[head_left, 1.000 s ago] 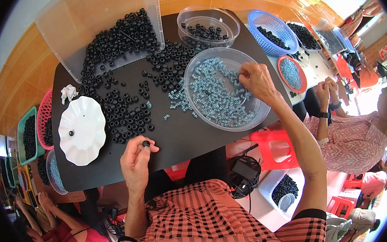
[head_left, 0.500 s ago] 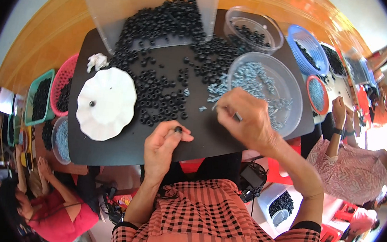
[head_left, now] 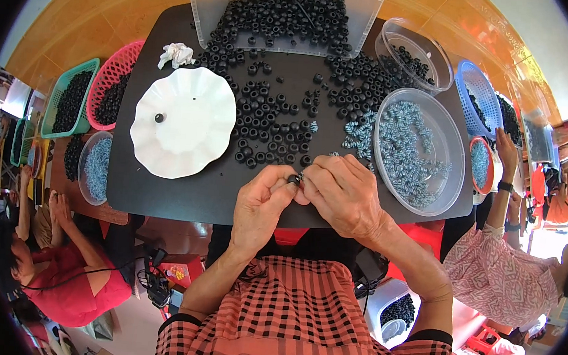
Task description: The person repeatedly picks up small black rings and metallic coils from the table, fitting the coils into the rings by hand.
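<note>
Just over the table's near edge, my two hands meet at the fingertips. My left hand pinches a small black bead between thumb and fingers. Against that bead press the closed fingers of my right hand; what they hold is too small and covered to name. Loose black beads with holes lie scattered beyond my hands. To their right, small blue striped pieces spill beside a round clear tub with many more in it. A white scalloped plate on the left bears one black bead.
A clear bin tipped toward me pours black beads onto the dark table. Behind the tub stands a clear bowl of black parts. Crumpled tissue lies by the plate. People work at both sides, near pink and blue baskets.
My right hand has come left and down from beside the clear tub to meet my left hand at the black bead. The whole view has shifted as my head turned.
</note>
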`<state>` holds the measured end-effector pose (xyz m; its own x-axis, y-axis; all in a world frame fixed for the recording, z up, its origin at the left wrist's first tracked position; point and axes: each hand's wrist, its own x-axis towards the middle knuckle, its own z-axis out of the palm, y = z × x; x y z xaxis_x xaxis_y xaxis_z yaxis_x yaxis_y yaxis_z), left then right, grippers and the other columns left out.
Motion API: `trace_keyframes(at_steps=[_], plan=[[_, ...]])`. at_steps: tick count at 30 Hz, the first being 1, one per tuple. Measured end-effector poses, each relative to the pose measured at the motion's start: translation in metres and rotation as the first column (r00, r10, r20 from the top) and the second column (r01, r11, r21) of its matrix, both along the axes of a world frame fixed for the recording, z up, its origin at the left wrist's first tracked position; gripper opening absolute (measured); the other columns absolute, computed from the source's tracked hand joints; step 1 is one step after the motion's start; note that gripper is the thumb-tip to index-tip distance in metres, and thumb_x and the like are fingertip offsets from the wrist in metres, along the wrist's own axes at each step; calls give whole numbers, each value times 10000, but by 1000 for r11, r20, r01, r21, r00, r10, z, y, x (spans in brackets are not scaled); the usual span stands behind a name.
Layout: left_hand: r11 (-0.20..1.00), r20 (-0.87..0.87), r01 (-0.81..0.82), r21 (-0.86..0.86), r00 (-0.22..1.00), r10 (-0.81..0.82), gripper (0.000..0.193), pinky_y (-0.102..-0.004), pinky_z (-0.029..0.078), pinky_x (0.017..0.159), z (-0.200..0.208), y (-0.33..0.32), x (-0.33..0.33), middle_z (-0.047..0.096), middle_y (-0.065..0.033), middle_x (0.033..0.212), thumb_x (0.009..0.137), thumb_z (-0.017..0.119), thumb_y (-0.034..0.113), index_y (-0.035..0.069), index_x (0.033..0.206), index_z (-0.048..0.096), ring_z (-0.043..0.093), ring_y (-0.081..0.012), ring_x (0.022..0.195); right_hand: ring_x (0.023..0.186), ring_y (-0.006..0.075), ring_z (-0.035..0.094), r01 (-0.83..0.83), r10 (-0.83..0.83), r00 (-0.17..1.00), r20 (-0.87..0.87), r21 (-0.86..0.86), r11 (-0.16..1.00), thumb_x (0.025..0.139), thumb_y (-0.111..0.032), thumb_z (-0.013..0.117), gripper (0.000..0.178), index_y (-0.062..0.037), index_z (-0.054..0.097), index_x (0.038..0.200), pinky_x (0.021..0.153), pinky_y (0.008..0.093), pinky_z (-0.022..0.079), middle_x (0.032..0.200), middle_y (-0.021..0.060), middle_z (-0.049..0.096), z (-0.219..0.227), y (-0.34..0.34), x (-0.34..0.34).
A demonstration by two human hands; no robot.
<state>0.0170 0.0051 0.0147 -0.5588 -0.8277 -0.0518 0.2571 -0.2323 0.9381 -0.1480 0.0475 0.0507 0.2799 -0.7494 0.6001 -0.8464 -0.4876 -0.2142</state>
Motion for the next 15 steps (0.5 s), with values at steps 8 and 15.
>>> trace_keyframes(at_steps=[8,15], plan=[[1000,37,5,-14,999,-4,121,-161,412,641,8,1,-5,609,-15,766,935,504,-5,-31,1034,569,513,-31,696,706,218,575,34,-33,999,12,-22,999,672,-67,721,230,-10,611,866,581,321,455,873,85,588,-2,3,3],[997,13,40,-63,999,-40,137,-175,435,699,7,0,-3,599,-15,799,940,492,-6,-33,1053,564,543,-43,765,634,223,588,21,-21,956,291,2,1000,671,57,695,252,-25,608,893,559,307,482,849,88,618,-12,2,4]])
